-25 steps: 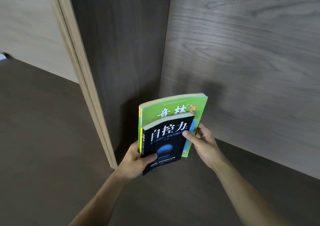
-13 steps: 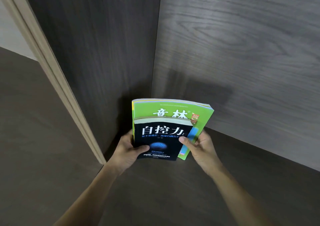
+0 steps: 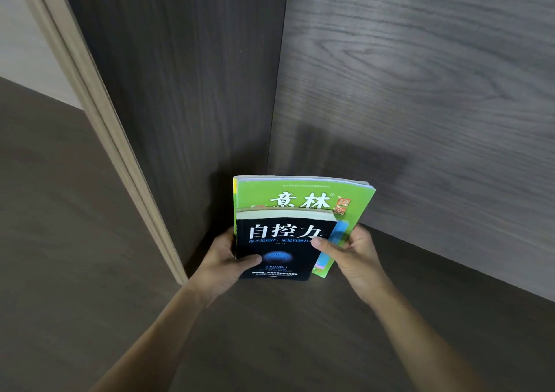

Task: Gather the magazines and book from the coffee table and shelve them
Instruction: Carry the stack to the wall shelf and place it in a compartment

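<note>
A black book [image 3: 282, 243] with white Chinese title stands upright in front of green magazines [image 3: 303, 194], all held as one stack in the corner of a dark wooden shelf [image 3: 300, 331]. My left hand [image 3: 223, 261] grips the stack's left edge, thumb across the book's cover. On the right edge, my right hand [image 3: 351, 255] holds the stack with its thumb on the book and fingers behind the magazines. The stack's lower edge looks close to or on the shelf floor; I cannot tell if it touches.
The dark side panel [image 3: 186, 91] stands left of the stack and the back panel [image 3: 420, 106] behind it. A pale wooden front edge [image 3: 99, 115] of the divider runs diagonally at left, with another dark shelf floor [image 3: 60, 226] beyond it.
The stack has turned from tilted to upright and squared to the view, moving deeper toward the shelf corner. Both hands kept their hold.
</note>
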Demonstrator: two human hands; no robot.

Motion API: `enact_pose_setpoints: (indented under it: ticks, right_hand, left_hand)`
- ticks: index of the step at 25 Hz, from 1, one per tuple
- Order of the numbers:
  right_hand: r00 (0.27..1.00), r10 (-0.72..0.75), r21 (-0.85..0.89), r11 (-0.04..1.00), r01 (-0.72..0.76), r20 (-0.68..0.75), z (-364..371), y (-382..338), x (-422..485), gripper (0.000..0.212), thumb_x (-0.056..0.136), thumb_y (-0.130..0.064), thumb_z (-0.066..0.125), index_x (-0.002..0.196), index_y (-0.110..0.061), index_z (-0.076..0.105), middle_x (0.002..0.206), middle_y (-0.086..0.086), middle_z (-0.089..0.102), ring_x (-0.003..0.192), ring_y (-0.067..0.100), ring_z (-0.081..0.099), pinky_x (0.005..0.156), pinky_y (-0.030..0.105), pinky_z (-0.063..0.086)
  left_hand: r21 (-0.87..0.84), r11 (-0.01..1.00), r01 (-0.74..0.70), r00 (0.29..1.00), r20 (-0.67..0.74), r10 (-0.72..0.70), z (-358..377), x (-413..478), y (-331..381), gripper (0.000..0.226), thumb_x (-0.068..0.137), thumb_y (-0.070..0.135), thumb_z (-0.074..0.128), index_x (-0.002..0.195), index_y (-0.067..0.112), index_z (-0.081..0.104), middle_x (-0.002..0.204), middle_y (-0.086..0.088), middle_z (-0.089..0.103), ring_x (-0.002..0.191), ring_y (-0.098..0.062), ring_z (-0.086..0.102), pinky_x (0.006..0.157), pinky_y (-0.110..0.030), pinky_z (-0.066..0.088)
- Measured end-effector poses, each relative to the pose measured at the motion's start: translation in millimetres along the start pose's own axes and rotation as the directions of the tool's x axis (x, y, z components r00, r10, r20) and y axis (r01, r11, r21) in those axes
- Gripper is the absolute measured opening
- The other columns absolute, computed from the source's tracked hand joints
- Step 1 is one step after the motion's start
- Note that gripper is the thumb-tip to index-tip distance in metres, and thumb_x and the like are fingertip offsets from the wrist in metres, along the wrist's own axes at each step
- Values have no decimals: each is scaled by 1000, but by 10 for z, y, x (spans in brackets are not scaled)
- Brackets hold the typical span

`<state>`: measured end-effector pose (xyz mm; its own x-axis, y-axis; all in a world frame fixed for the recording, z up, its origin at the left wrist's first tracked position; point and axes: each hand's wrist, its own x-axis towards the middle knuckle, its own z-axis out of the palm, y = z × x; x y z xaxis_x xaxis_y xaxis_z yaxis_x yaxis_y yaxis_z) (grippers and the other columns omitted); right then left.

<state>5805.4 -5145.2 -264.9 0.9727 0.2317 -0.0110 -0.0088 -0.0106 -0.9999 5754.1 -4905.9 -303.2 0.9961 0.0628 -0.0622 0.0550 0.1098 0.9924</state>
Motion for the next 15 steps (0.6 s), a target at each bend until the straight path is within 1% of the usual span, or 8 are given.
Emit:
enact_pose_setpoints:
  ticks: [3,5,7,9,11,13,14,15]
  right_hand:
    - [1000,-17,28,999,17,6,-12,-74,25,34,81,11,73,106,-12,70,97,-7,82,93,8,77,83,22,58]
    - [1000,-7,5,1000,7,8,-2,-76,7,32,82,7,73,107,-13,70,98,-8,82,94,8,76,85,22,57]
    - [1000,4,-17,1000,-4,1,-1,-46,4,28,84,4,73,106,-13,71,97,-7,82,94,9,76,86,23,57]
    - [1000,14,-26,1000,-14,5,-10,-36,-7,27,84,3,73,105,-13,71,97,-7,82,94,9,76,86,24,58]
    - [1000,18,-19,1000,-17,14,-23,-9,-19,30,84,4,73,109,-12,69,100,-5,82,96,11,76,87,24,58]
    - [999,34,10,999,-34,21,-15,48,-20,34,85,6,72,113,-13,67,101,-4,82,98,10,76,86,24,58]
    - [999,38,37,999,-39,20,-1,77,-20,33,85,4,73,113,-12,66,102,-3,82,98,10,76,87,25,59]
    - [999,36,74,997,-38,23,17,90,-12,34,82,-4,77,113,-12,66,104,-2,81,100,12,75,89,26,58]
  left_hand:
    - [-79,995,-55,998,-10,54,9,16,138,52,70,-7,68,116,14,59,99,9,80,96,-4,72,83,-20,55]
    - [-83,994,-72,997,11,74,16,11,167,52,76,-14,68,118,14,57,100,9,80,98,-4,72,84,-20,55]
    - [-67,995,-80,996,28,82,25,-10,158,52,82,-22,61,120,13,56,102,8,80,99,-5,72,84,-20,55]
    - [-63,995,-77,997,19,78,13,-27,161,51,82,-24,59,120,10,56,101,7,80,98,-5,72,83,-20,55]
    - [-43,998,-53,998,12,53,-25,-1,172,49,78,-24,64,114,9,61,96,7,81,93,-7,73,80,-21,56]
    - [31,999,-18,999,32,17,-40,31,190,43,74,-22,71,103,9,68,88,8,81,87,-8,73,76,-21,57]
    - [72,997,-9,999,50,6,-26,34,197,40,73,-20,73,99,11,70,86,9,81,85,-7,73,77,-22,57]
    - [105,994,-15,998,70,8,-3,13,199,38,74,-15,74,97,15,72,87,10,81,85,-5,73,79,-23,57]
